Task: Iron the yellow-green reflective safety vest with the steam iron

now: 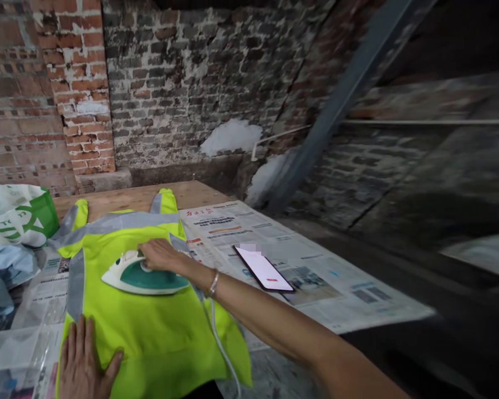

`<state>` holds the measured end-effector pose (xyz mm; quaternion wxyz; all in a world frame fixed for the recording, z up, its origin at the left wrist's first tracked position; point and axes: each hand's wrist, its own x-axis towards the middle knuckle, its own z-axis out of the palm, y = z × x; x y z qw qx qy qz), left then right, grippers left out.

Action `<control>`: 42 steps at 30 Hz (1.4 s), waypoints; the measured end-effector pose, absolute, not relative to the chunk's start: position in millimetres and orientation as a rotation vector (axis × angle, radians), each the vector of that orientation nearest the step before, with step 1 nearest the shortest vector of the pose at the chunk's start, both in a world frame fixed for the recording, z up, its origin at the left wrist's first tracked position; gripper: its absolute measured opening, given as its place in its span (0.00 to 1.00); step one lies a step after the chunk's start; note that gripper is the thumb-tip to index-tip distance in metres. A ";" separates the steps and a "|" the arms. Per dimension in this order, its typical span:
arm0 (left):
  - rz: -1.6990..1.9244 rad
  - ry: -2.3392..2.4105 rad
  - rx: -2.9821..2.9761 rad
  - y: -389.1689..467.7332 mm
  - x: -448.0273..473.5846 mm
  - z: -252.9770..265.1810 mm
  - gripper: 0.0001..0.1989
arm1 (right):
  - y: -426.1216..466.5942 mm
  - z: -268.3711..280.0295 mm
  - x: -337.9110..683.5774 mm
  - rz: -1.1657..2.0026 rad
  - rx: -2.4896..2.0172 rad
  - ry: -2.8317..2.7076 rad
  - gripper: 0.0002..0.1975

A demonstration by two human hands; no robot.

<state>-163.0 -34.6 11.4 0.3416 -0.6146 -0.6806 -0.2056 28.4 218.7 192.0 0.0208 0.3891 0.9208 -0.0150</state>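
Note:
A bright yellow safety vest (149,332) with grey reflective bands lies spread out on the table. My right hand (160,255) is wrapped round the handle of a white and green clothes iron (149,278), whose tip points left. The iron's soleplate rests on the middle of the vest. From its back end a white cord (220,338) runs down over the vest toward me. Flat on the vest's lower left edge lies my left hand (81,363), its fingers spread and nothing in them.
Newspapers (324,277) cover the wooden table (187,191), with a lit phone (264,270) on them right of the vest. A green and white bag (37,213) and crumpled light blue cloth (8,269) sit at left. A brick wall and slanting beam (336,94) stand behind.

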 end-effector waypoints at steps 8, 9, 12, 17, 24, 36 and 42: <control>-0.519 -1.864 -1.587 -36.8 -165.8 7.6 0.46 | 133.9 194.8 54.9 -0.053 0.967 2.897 0.17; -0.514 -1.848 -1.582 -37.1 -165.7 8.0 0.46 | 130.0 195.7 53.6 -0.035 0.995 2.889 0.17; -0.505 -1.814 -1.569 -37.5 -164.9 9.7 0.46 | 129.0 197.1 43.0 -0.008 1.073 2.893 0.18; -0.530 -1.837 -1.577 -38.9 -163.3 9.2 0.47 | 157.7 195.1 9.6 -0.029 1.187 2.925 0.19; -0.505 -1.882 -1.664 -44.3 -156.2 15.2 0.37 | 239.8 190.7 -42.2 -0.021 1.475 2.913 0.21; -0.549 -1.929 -1.629 -43.8 -149.9 13.1 0.43 | 250.7 183.4 -3.2 0.013 1.481 2.769 0.19; -0.590 -1.931 -1.609 -38.8 -160.7 10.5 0.43 | 172.4 181.1 49.0 -0.049 1.245 2.816 0.18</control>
